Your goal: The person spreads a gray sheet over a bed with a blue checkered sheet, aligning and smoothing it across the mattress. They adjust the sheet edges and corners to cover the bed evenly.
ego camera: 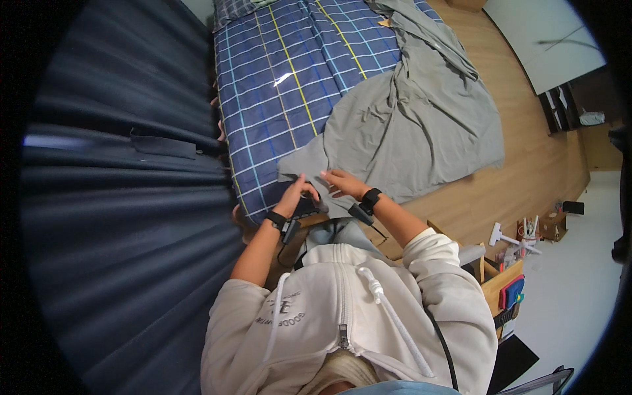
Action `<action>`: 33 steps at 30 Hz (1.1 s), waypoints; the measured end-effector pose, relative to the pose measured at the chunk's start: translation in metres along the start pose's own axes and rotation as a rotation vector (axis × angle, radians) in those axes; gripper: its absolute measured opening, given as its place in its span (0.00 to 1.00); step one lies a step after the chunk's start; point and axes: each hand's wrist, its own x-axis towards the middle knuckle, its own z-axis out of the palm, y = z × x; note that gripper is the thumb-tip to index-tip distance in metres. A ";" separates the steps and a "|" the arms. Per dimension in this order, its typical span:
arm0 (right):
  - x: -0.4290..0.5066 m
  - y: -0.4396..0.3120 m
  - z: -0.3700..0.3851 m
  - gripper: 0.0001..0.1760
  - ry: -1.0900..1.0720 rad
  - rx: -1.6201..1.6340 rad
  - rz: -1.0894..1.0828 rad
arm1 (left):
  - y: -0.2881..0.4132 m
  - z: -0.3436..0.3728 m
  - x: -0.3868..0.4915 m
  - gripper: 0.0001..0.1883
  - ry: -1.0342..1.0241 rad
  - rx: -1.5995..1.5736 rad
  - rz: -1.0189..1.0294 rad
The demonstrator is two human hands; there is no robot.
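A wrinkled grey fabric cover (419,123) lies across the foot and right side of a bed with a navy checked sheet (266,108). One narrow corner of it reaches left over the checked sheet, near my hands. My left hand (297,193) is at the bed's near edge beside this corner, fingers apart and partly curled. Just to the right, my right hand (347,184) hovers at or just over the grey fabric with loosely spread fingers; whether it touches is unclear. Neither hand visibly grips anything. Each wrist wears a black strap with a small device.
Dark blue curtains (118,207) hang close along the bed's left side. Wooden flooring (533,163) runs along the right. A wooden furniture piece (503,286) stands close behind my right arm, with a white appliance (513,239) beyond. A checked pillow (234,12) rests at the far end.
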 end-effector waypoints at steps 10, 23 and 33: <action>0.011 0.035 -0.015 0.09 0.145 0.108 -0.298 | -0.025 -0.002 0.002 0.28 0.258 -0.223 -0.138; -0.094 0.015 -0.005 0.16 -0.115 0.141 -0.336 | -0.060 0.001 0.081 0.19 -0.290 0.777 0.586; -0.152 0.013 0.037 0.11 0.095 0.192 -0.448 | 0.102 0.083 0.032 0.17 -0.706 1.679 0.575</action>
